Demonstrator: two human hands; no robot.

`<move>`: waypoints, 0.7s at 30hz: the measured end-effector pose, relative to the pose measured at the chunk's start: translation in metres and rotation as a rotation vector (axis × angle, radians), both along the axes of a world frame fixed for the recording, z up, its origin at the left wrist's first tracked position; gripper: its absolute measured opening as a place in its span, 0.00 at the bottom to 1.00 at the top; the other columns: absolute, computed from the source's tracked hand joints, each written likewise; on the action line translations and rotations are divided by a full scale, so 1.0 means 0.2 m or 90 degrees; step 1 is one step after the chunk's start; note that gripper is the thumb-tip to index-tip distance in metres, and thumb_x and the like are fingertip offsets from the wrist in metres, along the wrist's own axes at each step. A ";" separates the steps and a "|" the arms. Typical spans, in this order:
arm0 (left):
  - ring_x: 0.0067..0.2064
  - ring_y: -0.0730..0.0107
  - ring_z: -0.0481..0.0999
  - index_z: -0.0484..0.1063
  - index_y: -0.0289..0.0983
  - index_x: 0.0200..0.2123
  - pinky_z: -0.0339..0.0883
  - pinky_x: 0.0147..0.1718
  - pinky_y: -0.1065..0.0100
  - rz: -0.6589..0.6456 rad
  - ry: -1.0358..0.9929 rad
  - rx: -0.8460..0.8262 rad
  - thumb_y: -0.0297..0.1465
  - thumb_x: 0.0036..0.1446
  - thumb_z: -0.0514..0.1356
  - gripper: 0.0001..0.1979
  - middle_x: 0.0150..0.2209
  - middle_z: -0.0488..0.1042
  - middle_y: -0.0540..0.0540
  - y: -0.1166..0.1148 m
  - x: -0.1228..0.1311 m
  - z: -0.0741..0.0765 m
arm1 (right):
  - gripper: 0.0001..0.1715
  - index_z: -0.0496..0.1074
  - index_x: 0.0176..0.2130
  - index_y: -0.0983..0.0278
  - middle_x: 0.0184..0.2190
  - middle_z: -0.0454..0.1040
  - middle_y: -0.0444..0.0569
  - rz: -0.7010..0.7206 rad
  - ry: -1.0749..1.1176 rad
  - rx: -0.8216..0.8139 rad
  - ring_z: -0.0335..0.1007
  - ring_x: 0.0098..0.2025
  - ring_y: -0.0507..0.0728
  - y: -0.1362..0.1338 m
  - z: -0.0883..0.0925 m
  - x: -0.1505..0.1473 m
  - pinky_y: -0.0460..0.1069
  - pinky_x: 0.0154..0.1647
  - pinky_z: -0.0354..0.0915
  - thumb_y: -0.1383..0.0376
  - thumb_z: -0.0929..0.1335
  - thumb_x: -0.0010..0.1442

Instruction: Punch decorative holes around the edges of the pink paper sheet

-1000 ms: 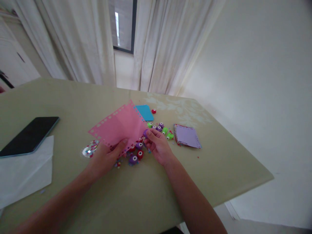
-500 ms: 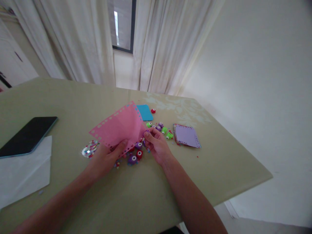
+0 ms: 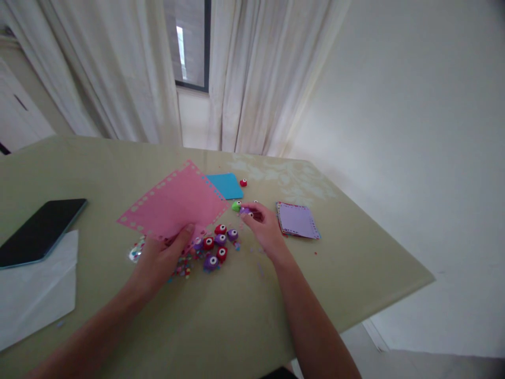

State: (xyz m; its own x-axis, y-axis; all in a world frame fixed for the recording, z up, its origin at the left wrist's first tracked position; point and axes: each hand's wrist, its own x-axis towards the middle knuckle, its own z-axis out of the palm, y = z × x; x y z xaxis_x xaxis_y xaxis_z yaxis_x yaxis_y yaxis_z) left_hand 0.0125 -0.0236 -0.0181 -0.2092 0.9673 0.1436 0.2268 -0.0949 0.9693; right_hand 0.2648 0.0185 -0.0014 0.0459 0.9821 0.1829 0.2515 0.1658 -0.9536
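My left hand (image 3: 163,258) grips the lower edge of a pink sheet (image 3: 173,202) with punched holes along its borders, thumb on top. Just right of the sheet, my right hand (image 3: 262,226) reaches over a group of small eyed figures, its thumb and forefinger apart around a purple figure (image 3: 245,211). Whether it touches that figure is unclear. A green figure (image 3: 236,206) sits by the fingertips. Red and purple figures, such as a purple one (image 3: 211,262) and a red one (image 3: 221,254), lie below the sheet beside small colourful bits (image 3: 183,267).
A blue card (image 3: 226,186) lies behind the sheet, near a red figure (image 3: 243,182). To the right is a stack of cards with a lilac one on top (image 3: 299,220). A dark tablet (image 3: 41,231) rests partly on white paper (image 3: 43,289) at the left.
My right hand has left the sheet's right corner and moved over the figures to its right. The pink sheet has shifted left in my left hand, uncovering more red and purple figures.
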 end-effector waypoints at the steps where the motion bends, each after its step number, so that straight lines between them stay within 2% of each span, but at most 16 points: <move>1: 0.37 0.55 0.81 0.78 0.39 0.36 0.78 0.32 0.62 -0.008 0.004 -0.005 0.52 0.56 0.68 0.21 0.35 0.81 0.46 0.00 0.00 0.00 | 0.16 0.80 0.47 0.60 0.39 0.80 0.46 -0.014 -0.084 0.013 0.72 0.37 0.56 0.00 -0.01 0.01 0.51 0.40 0.67 0.66 0.74 0.57; 4: 0.37 0.56 0.80 0.77 0.39 0.37 0.77 0.30 0.64 -0.023 0.016 -0.008 0.53 0.57 0.67 0.23 0.36 0.80 0.46 0.00 0.00 0.00 | 0.18 0.79 0.47 0.60 0.43 0.82 0.49 -0.009 -0.290 0.046 0.75 0.43 0.59 -0.01 -0.04 0.02 0.54 0.47 0.68 0.72 0.73 0.55; 7: 0.33 0.59 0.78 0.77 0.38 0.39 0.76 0.29 0.64 -0.017 -0.002 -0.010 0.54 0.55 0.68 0.24 0.34 0.79 0.47 0.00 0.00 0.00 | 0.14 0.81 0.46 0.61 0.42 0.83 0.50 0.080 -0.362 0.019 0.76 0.42 0.59 -0.03 -0.05 0.01 0.54 0.48 0.70 0.70 0.73 0.59; 9: 0.31 0.60 0.76 0.76 0.38 0.39 0.76 0.28 0.63 -0.020 -0.015 -0.020 0.54 0.55 0.68 0.24 0.32 0.77 0.48 0.00 -0.01 0.00 | 0.14 0.81 0.48 0.62 0.42 0.83 0.50 0.116 -0.333 -0.014 0.77 0.39 0.57 -0.03 -0.05 0.02 0.53 0.45 0.71 0.68 0.73 0.61; 10: 0.31 0.61 0.76 0.76 0.39 0.38 0.76 0.28 0.64 -0.021 -0.018 -0.023 0.54 0.55 0.68 0.24 0.31 0.77 0.48 0.00 -0.01 0.01 | 0.15 0.81 0.49 0.62 0.42 0.84 0.50 0.106 -0.313 -0.018 0.77 0.38 0.56 -0.02 -0.04 0.03 0.52 0.43 0.71 0.68 0.72 0.62; 13: 0.33 0.59 0.78 0.77 0.39 0.39 0.76 0.31 0.63 -0.021 -0.014 -0.012 0.53 0.55 0.68 0.23 0.34 0.80 0.47 0.00 -0.01 0.02 | 0.13 0.81 0.48 0.63 0.43 0.84 0.51 -0.035 -0.259 0.028 0.77 0.36 0.56 0.01 -0.01 0.09 0.52 0.41 0.71 0.66 0.71 0.64; 15: 0.36 0.57 0.79 0.79 0.39 0.38 0.76 0.34 0.63 -0.032 0.008 -0.011 0.53 0.55 0.68 0.23 0.36 0.81 0.45 -0.01 -0.01 0.04 | 0.12 0.81 0.44 0.64 0.39 0.84 0.51 -0.118 -0.197 0.051 0.76 0.35 0.57 0.03 0.02 0.12 0.52 0.39 0.69 0.59 0.71 0.66; 16: 0.36 0.56 0.79 0.79 0.39 0.35 0.76 0.34 0.62 -0.040 0.024 -0.013 0.54 0.55 0.67 0.23 0.35 0.82 0.45 -0.01 -0.01 0.05 | 0.17 0.81 0.43 0.64 0.38 0.83 0.52 -0.120 -0.147 0.051 0.75 0.35 0.57 0.04 0.03 0.12 0.52 0.38 0.69 0.53 0.70 0.67; 19: 0.32 0.55 0.77 0.77 0.40 0.27 0.73 0.31 0.62 -0.081 0.063 -0.024 0.56 0.55 0.65 0.24 0.27 0.79 0.46 -0.04 0.00 0.08 | 0.29 0.80 0.47 0.62 0.40 0.83 0.52 0.007 0.023 0.028 0.76 0.38 0.57 0.02 0.05 0.08 0.51 0.37 0.69 0.41 0.70 0.66; 21: 0.29 0.58 0.74 0.75 0.41 0.25 0.69 0.26 0.64 -0.122 0.065 -0.028 0.57 0.55 0.64 0.25 0.23 0.76 0.47 -0.06 0.01 0.09 | 0.30 0.79 0.50 0.60 0.43 0.82 0.50 0.116 0.098 0.011 0.76 0.41 0.57 0.00 0.04 0.01 0.50 0.40 0.70 0.41 0.74 0.61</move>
